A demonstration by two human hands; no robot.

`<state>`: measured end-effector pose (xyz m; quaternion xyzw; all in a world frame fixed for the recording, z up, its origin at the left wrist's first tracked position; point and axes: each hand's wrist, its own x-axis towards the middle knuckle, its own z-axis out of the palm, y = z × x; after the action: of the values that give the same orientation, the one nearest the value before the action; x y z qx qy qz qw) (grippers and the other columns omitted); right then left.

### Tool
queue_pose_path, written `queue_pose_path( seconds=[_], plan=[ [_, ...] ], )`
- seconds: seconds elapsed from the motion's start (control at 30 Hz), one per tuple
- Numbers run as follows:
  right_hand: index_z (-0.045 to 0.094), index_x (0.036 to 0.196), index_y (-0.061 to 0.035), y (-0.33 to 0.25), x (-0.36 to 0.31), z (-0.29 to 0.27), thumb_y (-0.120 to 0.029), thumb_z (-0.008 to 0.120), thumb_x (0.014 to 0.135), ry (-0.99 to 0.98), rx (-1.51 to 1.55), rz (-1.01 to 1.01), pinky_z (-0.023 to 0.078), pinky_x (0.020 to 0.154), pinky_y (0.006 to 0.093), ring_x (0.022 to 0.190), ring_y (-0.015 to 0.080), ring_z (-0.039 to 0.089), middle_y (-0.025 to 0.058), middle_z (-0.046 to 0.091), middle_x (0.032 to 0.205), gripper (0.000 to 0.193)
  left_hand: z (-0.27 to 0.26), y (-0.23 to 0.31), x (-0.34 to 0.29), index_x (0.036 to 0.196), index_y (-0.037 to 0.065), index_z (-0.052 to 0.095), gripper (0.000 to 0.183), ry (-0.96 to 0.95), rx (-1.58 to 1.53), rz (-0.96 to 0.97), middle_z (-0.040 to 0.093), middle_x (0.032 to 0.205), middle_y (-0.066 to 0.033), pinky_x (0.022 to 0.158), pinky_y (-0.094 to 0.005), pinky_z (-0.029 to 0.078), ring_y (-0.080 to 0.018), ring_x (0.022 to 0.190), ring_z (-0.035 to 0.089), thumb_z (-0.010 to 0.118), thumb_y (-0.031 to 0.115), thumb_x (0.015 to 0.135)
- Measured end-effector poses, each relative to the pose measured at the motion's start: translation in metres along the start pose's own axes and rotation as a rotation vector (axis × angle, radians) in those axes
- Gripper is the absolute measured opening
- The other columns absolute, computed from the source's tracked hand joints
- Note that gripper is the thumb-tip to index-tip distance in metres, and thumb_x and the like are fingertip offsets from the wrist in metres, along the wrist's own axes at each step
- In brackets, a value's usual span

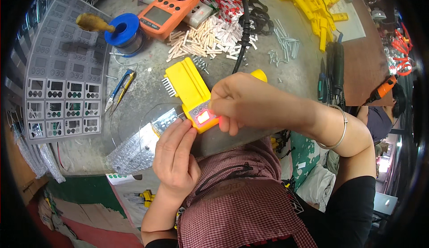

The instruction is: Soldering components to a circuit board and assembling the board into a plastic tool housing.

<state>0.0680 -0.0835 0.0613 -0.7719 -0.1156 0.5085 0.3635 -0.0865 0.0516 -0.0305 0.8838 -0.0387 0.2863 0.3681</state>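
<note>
A yellow plastic device (187, 85) lies slanted on the bench, with a row of metal pins along its left side. Its near end carries a grey label panel (196, 111) with round symbols and a glowing red display (203, 117). My left hand (175, 156) rests its outstretched fingertips on the device's near-left corner. Over the panel's right side, my right hand (230, 102) has thumb and forefinger pinched together, its other fingers curled beside the device's edge. Whatever lies in that pinch is hidden. Silvery bubble wrap (134, 152) lies beside my left hand.
At left are a sheet of labels (62, 82), a blue solder spool (125, 31) and cutters (119, 89). Behind lie an orange multimeter (170, 13), small pale parts (201, 38), a black cable (243, 33) and screws (286, 40). Yellow housings (313, 6) and screwdrivers (334, 69) lie right.
</note>
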Motion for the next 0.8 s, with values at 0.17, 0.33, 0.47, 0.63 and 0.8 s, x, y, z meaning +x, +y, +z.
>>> queue_pose_path(
  seconds=[0.17, 0.33, 0.47, 0.63, 0.8],
  plan=[
    [0.064, 0.067, 0.003, 0.003, -0.001, 0.004, -0.015, 0.054, 0.086, 0.09, -0.031, -0.066, 0.052, 0.056, 0.0315, 0.055, 0.0161, 0.066, 0.0107, 0.066, 0.062, 0.028, 0.0, -0.001, 0.002, 0.109, 0.0, 0.07, 0.044, -0.002, 0.061, 0.049, 0.065, 0.111, -0.0159, 0.088, -0.039, 0.053, -0.0344, 0.103, 0.064, 0.06, -0.007, 0.066],
    [0.059, 0.079, 0.0008, 0.012, -0.002, 0.006, -0.01, 0.059, 0.088, 0.188, -0.309, -0.267, 0.049, 0.056, 0.0297, 0.057, 0.0136, 0.062, 0.0075, 0.065, 0.065, 0.014, 0.002, 0.0, -0.001, 0.111, 0.005, 0.072, 0.047, -0.032, 0.141, 0.062, 0.064, 0.112, -0.013, 0.086, -0.0383, 0.053, -0.0321, 0.102, 0.063, 0.063, -0.003, 0.066],
    [0.059, 0.078, 0.0002, 0.018, 0.0, 0.009, -0.01, 0.062, 0.086, 0.245, -0.361, -0.36, 0.049, 0.056, 0.0331, 0.057, 0.0216, 0.064, 0.0108, 0.064, 0.064, 0.013, 0.002, -0.001, -0.001, 0.111, 0.004, 0.072, 0.046, -0.021, 0.143, 0.071, 0.064, 0.11, -0.0132, 0.086, -0.0377, 0.053, -0.0316, 0.101, 0.063, 0.063, -0.004, 0.067],
    [0.06, 0.067, 0.0013, 0.015, 0.002, 0.008, -0.015, 0.06, 0.081, 0.338, -0.517, -0.446, 0.05, 0.065, 0.0485, 0.067, 0.0405, 0.063, 0.0221, 0.062, 0.066, 0.022, 0.004, -0.001, -0.001, 0.109, 0.003, 0.072, 0.043, -0.01, 0.138, 0.074, 0.065, 0.11, -0.0134, 0.085, -0.0377, 0.054, -0.0314, 0.1, 0.063, 0.063, -0.004, 0.068],
    [0.059, 0.075, -0.0011, 0.016, 0.004, 0.005, -0.011, 0.064, 0.083, 0.32, -0.604, -0.518, 0.049, 0.057, 0.04, 0.061, 0.0343, 0.064, 0.0154, 0.061, 0.063, 0.014, 0.005, 0.0, -0.002, 0.108, 0.003, 0.073, 0.041, -0.003, 0.143, 0.063, 0.065, 0.11, -0.0137, 0.084, -0.0375, 0.054, -0.0315, 0.1, 0.064, 0.063, -0.004, 0.069]
  ],
)
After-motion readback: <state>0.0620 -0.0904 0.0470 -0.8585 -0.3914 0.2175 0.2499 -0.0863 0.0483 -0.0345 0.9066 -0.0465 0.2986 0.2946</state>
